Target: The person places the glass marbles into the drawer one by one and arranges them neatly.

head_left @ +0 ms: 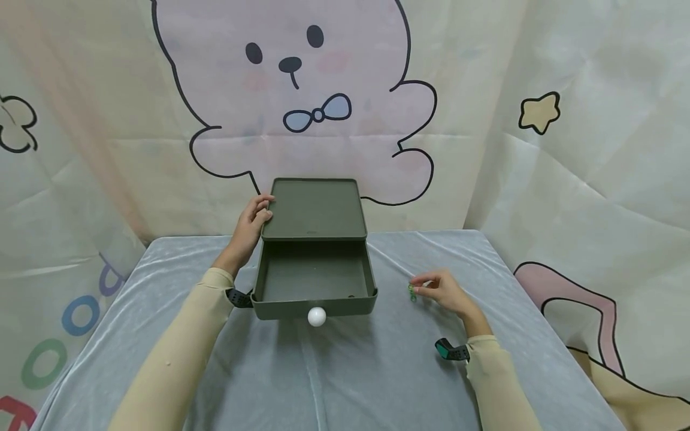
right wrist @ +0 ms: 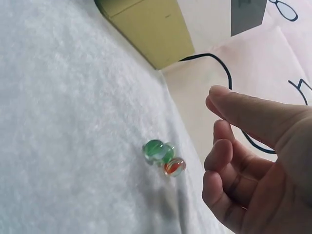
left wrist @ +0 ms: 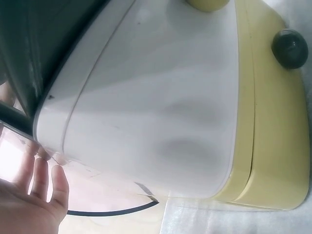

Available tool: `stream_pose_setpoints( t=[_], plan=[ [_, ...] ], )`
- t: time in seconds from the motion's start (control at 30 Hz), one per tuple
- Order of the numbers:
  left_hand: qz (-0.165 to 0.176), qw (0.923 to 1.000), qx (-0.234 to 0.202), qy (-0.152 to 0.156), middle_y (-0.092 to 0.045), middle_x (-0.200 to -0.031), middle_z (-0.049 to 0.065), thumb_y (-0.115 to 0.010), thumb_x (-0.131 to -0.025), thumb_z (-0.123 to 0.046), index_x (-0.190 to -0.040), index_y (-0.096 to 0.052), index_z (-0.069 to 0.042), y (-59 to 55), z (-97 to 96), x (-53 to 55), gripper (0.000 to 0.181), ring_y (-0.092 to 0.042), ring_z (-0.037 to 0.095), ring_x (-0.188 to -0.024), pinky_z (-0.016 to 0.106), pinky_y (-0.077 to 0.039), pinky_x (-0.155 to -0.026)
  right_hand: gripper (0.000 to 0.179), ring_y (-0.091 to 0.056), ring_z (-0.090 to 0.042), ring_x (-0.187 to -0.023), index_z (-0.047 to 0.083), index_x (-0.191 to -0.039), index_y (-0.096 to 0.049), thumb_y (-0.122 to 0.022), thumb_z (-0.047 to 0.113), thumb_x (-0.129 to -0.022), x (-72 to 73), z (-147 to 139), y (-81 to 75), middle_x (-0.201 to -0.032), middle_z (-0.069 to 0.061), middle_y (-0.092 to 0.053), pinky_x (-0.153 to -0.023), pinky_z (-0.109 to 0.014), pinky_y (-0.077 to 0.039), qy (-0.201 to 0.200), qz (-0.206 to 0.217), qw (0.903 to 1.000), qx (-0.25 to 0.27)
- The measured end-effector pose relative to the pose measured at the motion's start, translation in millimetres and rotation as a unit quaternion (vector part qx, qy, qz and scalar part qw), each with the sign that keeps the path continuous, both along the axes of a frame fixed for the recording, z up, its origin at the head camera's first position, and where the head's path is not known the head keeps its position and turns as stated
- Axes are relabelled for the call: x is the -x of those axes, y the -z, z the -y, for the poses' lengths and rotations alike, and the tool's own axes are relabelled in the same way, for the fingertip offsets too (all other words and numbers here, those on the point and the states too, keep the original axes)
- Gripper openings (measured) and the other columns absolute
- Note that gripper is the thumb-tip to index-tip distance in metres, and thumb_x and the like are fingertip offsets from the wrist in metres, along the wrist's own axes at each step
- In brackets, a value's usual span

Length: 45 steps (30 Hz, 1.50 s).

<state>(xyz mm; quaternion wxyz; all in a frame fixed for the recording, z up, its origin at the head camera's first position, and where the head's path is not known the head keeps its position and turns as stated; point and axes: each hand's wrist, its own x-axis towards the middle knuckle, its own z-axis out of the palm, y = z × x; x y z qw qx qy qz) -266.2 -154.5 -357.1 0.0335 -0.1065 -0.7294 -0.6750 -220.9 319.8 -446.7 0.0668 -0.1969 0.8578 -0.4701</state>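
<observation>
A small drawer box stands on the cloth, its dark green top drawer (head_left: 315, 274) pulled out, with a white knob (head_left: 317, 316) at the front. My left hand (head_left: 252, 224) touches the back left edge of the box top; in the left wrist view its fingers (left wrist: 41, 178) lie against the rear of the white side (left wrist: 156, 112). My right hand (head_left: 443, 291) is low over the cloth right of the box, close by several glass marbles (head_left: 412, 292). In the right wrist view these are green marbles (right wrist: 155, 151) and an orange-streaked marble (right wrist: 174, 167), with nothing visible between thumb and forefinger.
Below the green drawer, the left wrist view shows a white tier and a yellow tier (left wrist: 275, 126) with a dark round knob (left wrist: 290, 48). A small dark spot lies near the green drawer's front right corner. Grey-blue cloth (head_left: 334, 377) covers the table; printed curtains (head_left: 463, 120) hang behind.
</observation>
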Motion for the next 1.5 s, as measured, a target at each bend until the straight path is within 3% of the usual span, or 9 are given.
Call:
stream_pose_setpoints(
  t=[0.13, 0.33, 0.53, 0.93, 1.1, 1.27, 1.33, 1.5],
  plan=[
    [-0.004, 1.0000, 0.004, -0.002, -0.027, -0.163, 0.016, -0.039, -0.106, -0.016, -0.151, -0.034, -0.007, 4.4, 1.2, 1.4, 0.046, -0.029, 0.032, -0.146, 0.052, -0.027, -0.115, 0.025, -0.063, -0.014, -0.068, -0.008, -0.113, -0.072, -0.071, 0.007, -0.093, 1.3, -4.7, 7.1, -0.109, -0.029, -0.072, -0.061, -0.027, -0.050, -0.008, 0.023, 0.9995, -0.019],
    [-0.001, 1.0000, 0.008, 0.004, -0.023, -0.164, 0.021, -0.039, -0.105, -0.013, -0.150, -0.033, -0.001, -13.7, -3.5, -15.4, 0.047, -0.024, 0.036, -0.150, 0.055, -0.025, -0.117, 0.026, -0.062, -0.008, -0.072, -0.009, -0.113, -0.072, -0.070, 0.008, -0.093, 1.8, -9.0, 14.7, -0.108, -0.028, -0.072, -0.062, -0.025, -0.051, -0.013, 0.039, 0.9989, -0.023],
    [0.003, 1.0000, 0.008, 0.005, -0.023, -0.164, 0.021, -0.040, -0.105, -0.013, -0.150, -0.032, -0.001, -17.2, -4.3, -18.9, 0.047, -0.024, 0.036, -0.150, 0.054, -0.027, -0.116, 0.019, -0.056, -0.005, -0.072, -0.008, -0.106, -0.074, -0.072, 0.004, -0.091, 1.8, -8.3, 19.8, -0.092, -0.023, -0.071, -0.061, -0.021, -0.047, -0.015, 0.003, 0.9990, -0.042],
    [0.004, 0.9999, 0.012, 0.003, -0.022, -0.164, 0.021, -0.040, -0.105, -0.014, -0.149, -0.033, -0.001, -14.8, -3.4, -19.4, 0.046, -0.024, 0.038, -0.150, 0.056, -0.026, -0.117, 0.012, -0.050, -0.005, -0.066, -0.006, -0.096, -0.076, -0.075, 0.003, -0.088, 0.3, -1.4, 23.4, -0.080, -0.017, -0.067, -0.057, -0.020, -0.042, -0.006, -0.023, 0.9977, -0.064],
    [0.001, 0.9999, 0.010, 0.004, -0.021, -0.164, 0.023, -0.038, -0.105, -0.014, -0.149, -0.034, -0.002, -12.4, -2.8, -17.9, 0.046, -0.023, 0.040, -0.150, 0.058, -0.026, -0.116, 0.011, -0.048, -0.006, -0.064, -0.012, -0.094, -0.072, -0.073, -0.004, -0.086, -2.9, 1.5, 19.4, -0.078, -0.025, -0.063, -0.057, -0.018, -0.040, -0.006, -0.007, 0.9980, -0.063],
    [-0.004, 0.9999, 0.013, -0.003, -0.023, -0.164, 0.018, -0.039, -0.106, -0.018, -0.149, -0.036, -0.008, 1.6, 0.6, -5.7, 0.044, -0.027, 0.037, -0.148, 0.056, -0.028, -0.115, 0.011, -0.048, -0.011, -0.063, -0.018, -0.091, -0.068, -0.072, -0.009, -0.085, -7.9, 7.3, 7.9, -0.077, -0.033, -0.059, -0.056, -0.018, -0.040, -0.008, 0.009, 0.9982, -0.058],
    [-0.006, 0.9999, 0.014, -0.006, -0.025, -0.164, 0.014, -0.039, -0.107, -0.019, -0.149, -0.035, -0.010, 7.0, 1.9, -0.7, 0.044, -0.030, 0.033, -0.146, 0.053, -0.030, -0.114, 0.012, -0.049, -0.011, -0.064, -0.017, -0.092, -0.069, -0.072, -0.008, -0.085, -7.7, 7.3, 7.1, -0.078, -0.032, -0.060, -0.057, -0.018, -0.040, -0.006, 0.011, 0.9981, -0.061],
    [-0.015, 0.9998, 0.012, -0.006, -0.027, -0.163, 0.013, -0.040, -0.107, -0.020, -0.149, -0.036, -0.011, 7.8, 2.4, 1.7, 0.044, -0.033, 0.032, -0.143, 0.050, -0.032, -0.110, 0.012, -0.049, -0.007, -0.067, -0.011, -0.092, -0.071, -0.076, -0.003, -0.085, -0.2, 1.5, 15.9, -0.079, -0.021, -0.063, -0.060, -0.018, -0.041, 0.007, 0.004, 0.9973, -0.073]
  ],
)
